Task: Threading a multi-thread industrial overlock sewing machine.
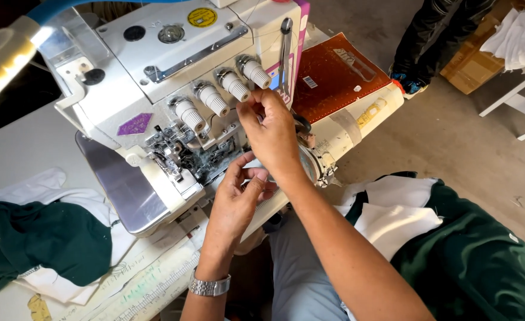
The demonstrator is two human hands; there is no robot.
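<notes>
A white overlock sewing machine (155,77) stands on the table, with several ribbed tension knobs (212,98) along its front. My right hand (271,134) is raised in front of the knobs, fingertips pinched together near the rightmost knob as if on a fine thread; the thread itself is too thin to see. My left hand (239,193), with a metal wristwatch (209,287) on its wrist, is below it at the machine's open threading area (200,157), fingers curled and pinched.
Dark green and white cloth (37,238) lies on the table at left. More green and white cloth (452,249) is piled on the floor at right. A brown board (334,77) sits behind the machine. Another person's legs (429,35) stand at top right beside a cardboard box (470,65).
</notes>
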